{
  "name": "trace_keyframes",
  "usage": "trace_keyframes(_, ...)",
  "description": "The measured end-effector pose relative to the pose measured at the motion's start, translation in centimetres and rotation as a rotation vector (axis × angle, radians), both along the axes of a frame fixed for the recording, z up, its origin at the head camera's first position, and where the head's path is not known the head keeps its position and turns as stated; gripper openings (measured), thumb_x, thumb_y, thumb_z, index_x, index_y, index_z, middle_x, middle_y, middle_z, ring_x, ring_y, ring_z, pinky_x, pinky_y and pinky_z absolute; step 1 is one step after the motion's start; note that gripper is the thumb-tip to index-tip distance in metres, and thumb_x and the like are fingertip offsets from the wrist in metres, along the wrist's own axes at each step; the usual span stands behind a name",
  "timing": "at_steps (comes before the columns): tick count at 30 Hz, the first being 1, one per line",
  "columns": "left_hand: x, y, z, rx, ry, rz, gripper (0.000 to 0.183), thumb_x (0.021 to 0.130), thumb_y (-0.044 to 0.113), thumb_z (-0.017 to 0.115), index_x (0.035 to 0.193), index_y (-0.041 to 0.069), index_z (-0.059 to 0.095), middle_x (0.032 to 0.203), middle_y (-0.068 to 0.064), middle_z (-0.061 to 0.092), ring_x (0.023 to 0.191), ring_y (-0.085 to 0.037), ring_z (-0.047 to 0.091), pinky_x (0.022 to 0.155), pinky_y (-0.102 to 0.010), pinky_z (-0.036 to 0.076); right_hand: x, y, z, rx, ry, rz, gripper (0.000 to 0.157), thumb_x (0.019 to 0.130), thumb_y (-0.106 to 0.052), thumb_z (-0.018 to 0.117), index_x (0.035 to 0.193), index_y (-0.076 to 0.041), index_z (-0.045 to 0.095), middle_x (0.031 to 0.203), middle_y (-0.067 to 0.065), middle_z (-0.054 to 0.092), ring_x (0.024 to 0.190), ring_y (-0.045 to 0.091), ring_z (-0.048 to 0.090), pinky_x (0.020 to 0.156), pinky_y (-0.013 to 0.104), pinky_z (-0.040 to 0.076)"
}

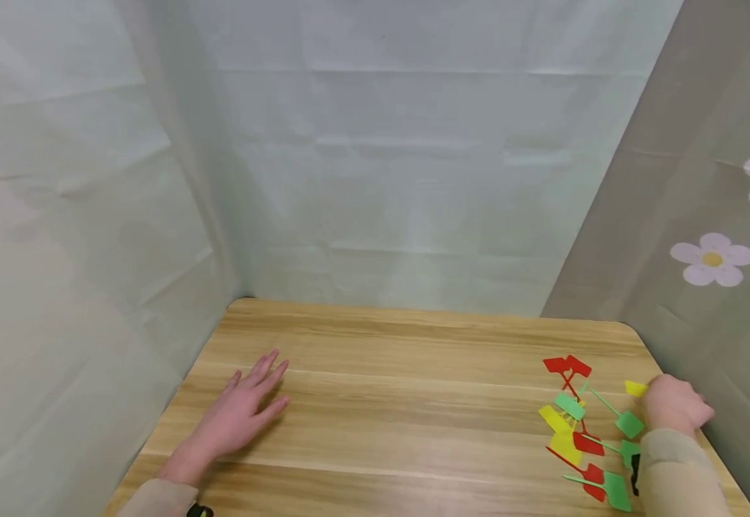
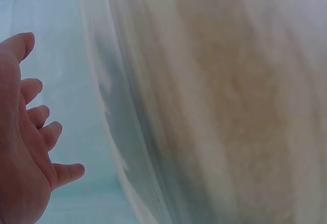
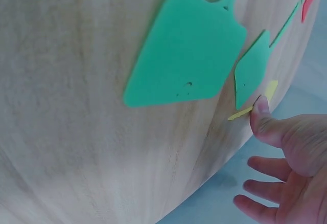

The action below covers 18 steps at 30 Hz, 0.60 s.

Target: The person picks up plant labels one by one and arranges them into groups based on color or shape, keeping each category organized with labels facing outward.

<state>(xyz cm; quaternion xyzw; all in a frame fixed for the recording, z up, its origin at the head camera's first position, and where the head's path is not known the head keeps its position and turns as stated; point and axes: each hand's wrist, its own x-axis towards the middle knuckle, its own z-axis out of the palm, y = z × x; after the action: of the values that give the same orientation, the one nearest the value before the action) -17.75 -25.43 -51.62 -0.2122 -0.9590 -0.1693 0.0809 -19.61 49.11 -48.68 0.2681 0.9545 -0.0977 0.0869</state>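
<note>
At the table's right edge my right hand [image 1: 677, 403] pinches a yellow plant tag [image 1: 636, 388] at its stem. In the right wrist view the thumb [image 3: 261, 106] lies against this yellow tag [image 3: 272, 90], and the other fingers are spread apart. Left of that hand lies a loose pile of plastic plant tags: red tags [image 1: 578, 365], yellow tags [image 1: 565, 448] and green tags [image 1: 629, 424], some overlapping. A green tag [image 3: 186, 55] lies large in the right wrist view. My left hand [image 1: 242, 415] is over the left part of the table, fingers spread, holding nothing.
The wood-grain table [image 1: 388, 416] has rounded back corners. Pale cloth [image 1: 401, 187] hangs behind it and on the left. A grey-brown cloth with white flowers [image 1: 712, 259] hangs on the right, close to my right hand.
</note>
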Motion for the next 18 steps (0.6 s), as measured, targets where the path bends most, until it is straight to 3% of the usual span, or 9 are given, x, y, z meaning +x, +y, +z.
trace_keyframes(5,0.0,0.1,0.3,-0.01,0.002,-0.003,0.067,0.1,0.048,0.055,0.156,0.016,0.036,0.164,-0.009,0.02,0.146,-0.031,0.031,0.11,-0.069,0.022,0.1,0.6,0.5,0.002,0.015,0.024,0.044,0.082,-0.021,0.074,0.113,0.007,0.06,0.101,0.039,0.056,0.095,0.054,0.051,0.074,0.062,0.043)
trace_keyframes(8,0.0,0.0,0.3,-0.011,0.012,-0.003,0.069,0.1,0.049,0.055,0.156,0.016,0.035,0.164,-0.011,0.021,0.144,-0.031,0.034,0.11,-0.069,0.023,0.3,1.0,0.4,-0.008,0.03,0.031,0.047,0.078,-0.028,0.079,0.108,0.004,0.063,0.097,0.037,0.058,0.092,0.052,0.054,0.071,0.06,0.043)
trace_keyframes(12,0.2,-0.2,0.4,-0.007,0.012,-0.006,0.071,0.1,0.048,0.055,0.158,0.016,0.03,0.164,-0.01,0.02,0.143,-0.032,0.036,0.111,-0.068,0.022,0.6,1.4,0.2,-0.023,0.065,0.042,0.05,0.076,-0.034,0.083,0.105,0.003,0.066,0.091,0.033,0.06,0.087,0.05,0.057,0.067,0.058,0.041)
trace_keyframes(18,0.4,-0.5,0.8,-0.007,0.015,-0.002,0.072,0.1,0.046,0.057,0.159,0.016,0.028,0.165,-0.009,0.018,0.142,-0.034,0.037,0.11,-0.068,0.022,0.7,1.1,0.1,-0.014,0.109,0.038,0.056,0.079,-0.032,0.081,0.114,0.006,0.06,0.097,0.035,0.06,0.088,0.049,0.058,0.069,0.058,0.041)
